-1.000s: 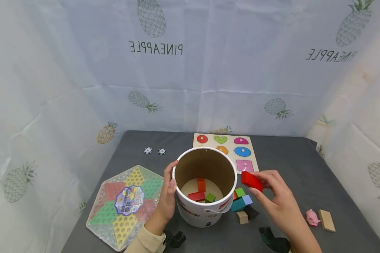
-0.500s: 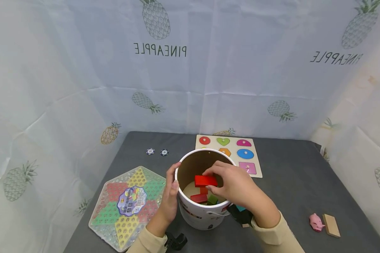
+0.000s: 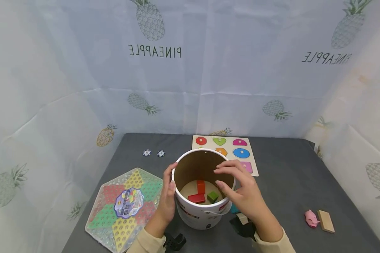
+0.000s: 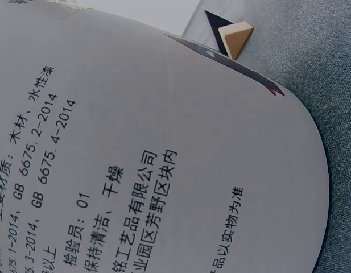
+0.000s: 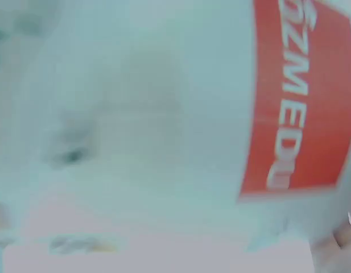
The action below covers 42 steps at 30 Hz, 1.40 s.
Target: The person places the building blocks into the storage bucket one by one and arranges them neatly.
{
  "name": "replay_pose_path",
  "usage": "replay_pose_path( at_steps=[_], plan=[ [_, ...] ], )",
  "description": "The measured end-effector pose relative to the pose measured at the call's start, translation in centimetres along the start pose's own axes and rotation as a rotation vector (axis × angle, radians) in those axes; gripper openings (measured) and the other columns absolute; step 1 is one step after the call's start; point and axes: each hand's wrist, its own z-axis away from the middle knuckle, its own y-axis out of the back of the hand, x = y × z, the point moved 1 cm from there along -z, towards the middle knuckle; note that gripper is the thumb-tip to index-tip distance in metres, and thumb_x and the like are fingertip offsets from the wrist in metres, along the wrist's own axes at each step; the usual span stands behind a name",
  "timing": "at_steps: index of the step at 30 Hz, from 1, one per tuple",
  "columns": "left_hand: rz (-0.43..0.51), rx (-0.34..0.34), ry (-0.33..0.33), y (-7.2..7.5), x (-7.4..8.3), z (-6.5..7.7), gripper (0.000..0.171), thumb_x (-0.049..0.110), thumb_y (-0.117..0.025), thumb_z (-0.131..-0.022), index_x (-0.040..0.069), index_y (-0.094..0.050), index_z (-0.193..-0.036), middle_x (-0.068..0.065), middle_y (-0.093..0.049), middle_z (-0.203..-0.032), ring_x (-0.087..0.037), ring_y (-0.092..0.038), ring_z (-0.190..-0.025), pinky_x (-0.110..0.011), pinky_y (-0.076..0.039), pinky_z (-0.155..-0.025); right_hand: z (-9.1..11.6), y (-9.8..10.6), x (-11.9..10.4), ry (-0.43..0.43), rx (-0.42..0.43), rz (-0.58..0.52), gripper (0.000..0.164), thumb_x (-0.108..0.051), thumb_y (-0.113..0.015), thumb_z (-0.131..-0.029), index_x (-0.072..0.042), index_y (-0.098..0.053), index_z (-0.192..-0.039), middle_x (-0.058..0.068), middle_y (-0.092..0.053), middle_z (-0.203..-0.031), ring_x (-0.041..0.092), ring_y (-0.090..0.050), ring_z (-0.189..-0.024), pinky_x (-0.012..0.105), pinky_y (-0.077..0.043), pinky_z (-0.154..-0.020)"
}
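Observation:
A white bucket [image 3: 196,216] stands on the dark table with its mouth towards me. My left hand [image 3: 166,202] grips its left side, fingertips at the rim and thumb on the near side. Inside, on the floor, lie an orange-red block [image 3: 201,187], a red block [image 3: 196,199] and a green block [image 3: 213,196]. Over the right rim is my right hand [image 3: 240,186], its fingers loosely bent and nothing between them. Printed text covers the bucket wall [image 4: 135,131] in the left wrist view. The right wrist view is blurred, with a red label [image 5: 300,108] on white.
A wooden block [image 3: 242,218] and a teal block [image 3: 234,208] show partly behind my right wrist. Behind the bucket lies a shape puzzle board [image 3: 250,162]. To the left are a hexagonal game board [image 3: 106,218] and two chips [image 3: 147,153]; a pink pig [image 3: 311,218] and wooden plank [image 3: 326,221] lie right.
My right hand brought a red block from the right into the bucket, let it go, and has drawn back to the right rim. The left hand has stayed on the bucket.

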Motion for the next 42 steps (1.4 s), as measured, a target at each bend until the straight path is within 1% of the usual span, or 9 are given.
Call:
replay_pose_path(
  at_steps=[3, 5, 7, 11, 15, 20, 27, 37, 42],
  plan=[
    [0.015, 0.007, -0.008, -0.1, -0.1, 0.1, 0.051, 0.028, -0.022, -0.099, 0.014, -0.02, -0.148, -0.009, -0.026, -0.149, -0.039, -0.028, -0.131, -0.051, -0.029, -0.103, 2.3, 1.2, 0.8, -0.013, 0.149, -0.011, 0.041, 0.013, -0.072, -0.072, -0.006, -0.066, -0.108, 0.012, -0.057, -0.111, 0.02, -0.051, -0.108, 0.021, -0.038, -0.097],
    [0.027, 0.006, -0.017, -0.2, -0.1, 0.1, 0.051, 0.026, -0.023, -0.099, 0.013, -0.02, -0.148, -0.011, -0.027, -0.149, -0.041, -0.028, -0.13, -0.048, -0.029, -0.104, 4.3, 2.2, 2.2, -0.131, 0.164, 0.057, 0.042, 0.013, -0.074, -0.072, -0.007, -0.066, -0.109, 0.009, -0.057, -0.11, 0.018, -0.051, -0.104, 0.018, -0.04, -0.093],
    [0.034, 0.003, -0.022, -0.2, -0.1, 0.1, 0.05, 0.026, -0.023, -0.099, 0.013, -0.021, -0.148, -0.012, -0.027, -0.148, -0.042, -0.027, -0.13, -0.044, -0.029, -0.104, 6.5, 3.0, 3.9, -0.307, 0.102, 0.181, 0.038, 0.004, -0.076, -0.075, -0.013, -0.067, -0.109, 0.003, -0.058, -0.107, 0.015, -0.053, -0.099, 0.021, -0.045, -0.087],
    [0.025, 0.008, -0.03, -0.2, -0.1, 0.1, 0.05, 0.026, -0.022, -0.1, 0.013, -0.021, -0.148, -0.012, -0.026, -0.149, -0.043, -0.028, -0.13, -0.045, -0.029, -0.105, 10.5, 3.7, 7.2, -0.671, -0.179, 0.371, 0.033, -0.019, -0.079, -0.078, -0.017, -0.068, -0.108, 0.002, -0.058, -0.104, 0.02, -0.057, -0.095, 0.039, -0.05, -0.082],
    [0.006, 0.013, -0.036, 0.1, -0.1, 0.1, 0.05, 0.028, -0.022, -0.1, 0.013, -0.02, -0.148, -0.011, -0.026, -0.149, -0.042, -0.028, -0.13, -0.051, -0.029, -0.103, 13.3, 3.2, 9.4, -0.828, -0.324, 0.371, 0.034, -0.03, -0.077, -0.079, -0.017, -0.068, -0.109, 0.004, -0.058, -0.105, 0.019, -0.058, -0.095, 0.046, -0.048, -0.083],
    [0.002, 0.01, -0.029, 0.3, -0.1, 0.0, 0.051, 0.029, -0.022, -0.1, 0.014, -0.019, -0.148, -0.009, -0.026, -0.149, -0.042, -0.027, -0.131, -0.054, -0.029, -0.103, 14.3, 2.3, 10.3, -0.802, -0.306, 0.364, 0.026, -0.023, -0.078, -0.078, -0.021, -0.069, -0.101, -0.002, -0.058, -0.097, 0.01, -0.056, -0.086, 0.034, -0.049, -0.075],
    [0.04, -0.004, -0.02, 0.1, -0.2, 0.2, 0.05, 0.026, -0.023, -0.099, 0.013, -0.02, -0.148, -0.012, -0.027, -0.148, -0.044, -0.027, -0.13, -0.047, -0.029, -0.104, 14.4, 2.1, 10.2, -0.829, -0.31, 0.434, 0.027, -0.015, -0.081, -0.073, -0.017, -0.068, -0.097, 0.001, -0.059, -0.094, 0.012, -0.056, -0.078, 0.034, -0.049, -0.068],
    [0.012, -0.004, -0.011, 0.1, -0.3, 0.3, 0.051, 0.026, -0.023, -0.099, 0.015, -0.02, -0.148, -0.01, -0.027, -0.148, -0.043, -0.028, -0.13, -0.05, -0.03, -0.104, 9.1, 4.4, 5.4, -0.658, 0.014, 0.504, 0.029, -0.005, -0.077, -0.074, -0.012, -0.068, -0.101, 0.006, -0.057, -0.102, 0.019, -0.059, -0.078, 0.025, -0.048, -0.06],
    [0.026, -0.001, -0.012, 0.1, -0.3, 0.3, 0.051, 0.027, -0.023, -0.099, 0.014, -0.02, -0.148, -0.012, -0.027, -0.148, -0.045, -0.028, -0.128, -0.042, -0.031, -0.104, 5.1, 5.0, 1.6, -0.452, 0.185, 0.361, 0.036, 0.002, -0.077, -0.074, -0.014, -0.065, -0.103, -0.002, -0.055, -0.108, 0.01, -0.053, -0.086, 0.011, -0.045, -0.072]
  ],
)
